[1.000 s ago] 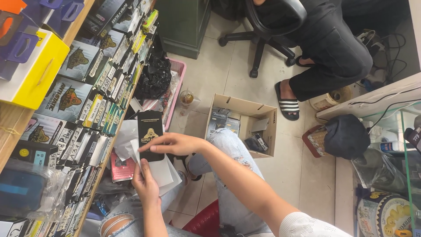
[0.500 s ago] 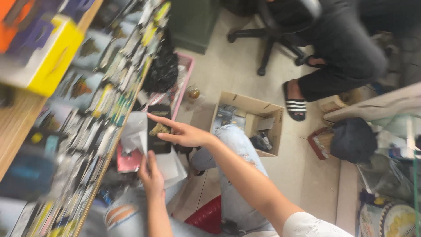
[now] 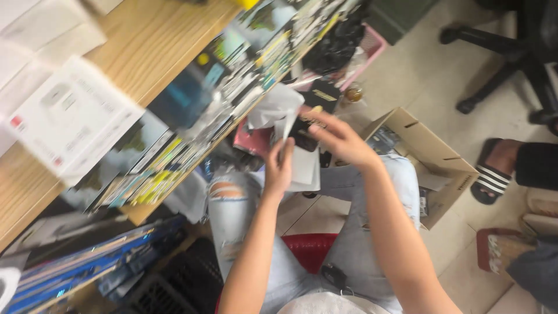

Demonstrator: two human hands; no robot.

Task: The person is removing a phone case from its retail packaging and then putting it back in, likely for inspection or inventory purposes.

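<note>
My left hand (image 3: 280, 170) grips a white plastic pouch (image 3: 278, 110) and white papers (image 3: 304, 166) in front of my knees. My right hand (image 3: 340, 138) rests its fingers on a small black box with a gold emblem (image 3: 318, 99), held against the pouch; the frame is blurred, so the exact grip is unclear. A pink flat packet (image 3: 253, 139) lies just behind the pouch. I sit on a red stool (image 3: 311, 247) in torn jeans.
A wooden shelf (image 3: 145, 40) on the left carries a white box (image 3: 67, 119) and rows of small packaged goods (image 3: 174, 151). An open cardboard box (image 3: 427, 154) stands on the tiled floor to the right. Another person's sandalled foot (image 3: 494, 174) and an office chair base (image 3: 500, 52) are beyond.
The view has swung and tilted left, showing more of the shelf. My right hand has drawn the black box closer against the white pouch held by my left hand.
</note>
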